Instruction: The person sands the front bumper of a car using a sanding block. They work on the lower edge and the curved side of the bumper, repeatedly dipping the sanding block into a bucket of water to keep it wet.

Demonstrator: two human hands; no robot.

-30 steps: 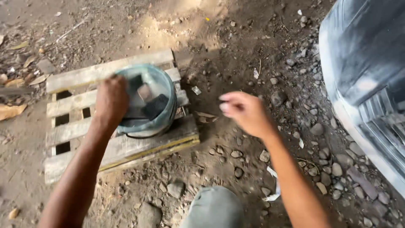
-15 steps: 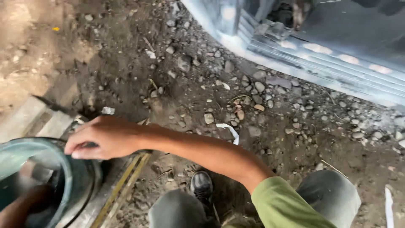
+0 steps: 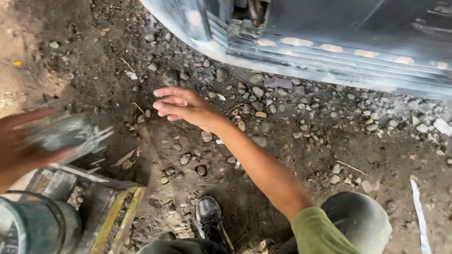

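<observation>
Downward, from the head camera: left hand [image 3: 19, 146] at the frame's left edge, closed around a grey object [image 3: 70, 134] too smeared by blur to identify, held just above the corner of a wooden pallet [image 3: 110, 207]. Lower left, partly cut off, a round grey bucket [image 3: 33, 226] standing on that pallet, near the object but apart from it. Right hand [image 3: 181, 106] empty, fingers stretched wide and flat, poised over dark soil and loose stones [image 3: 263, 101], well apart from both object and bucket. Black shoe [image 3: 209, 218] planted in the dirt below the forearm, bent knee [image 3: 362, 221] at lower right, dusty grey vehicle panel [image 3: 329, 47] across the top, white strip [image 3: 419, 211] lying on the ground at far right. Likely trouble, judged from the heavy blur: a loosened grip and the grey object dropped onto the pallet edge or the shoe just beside it. Also plausible: a knock against the bucket rim, tipping it off the uneven boards. Footing another concern, with rolling stones under a crouched stance and the free hand too far out to catch anything falling.
</observation>
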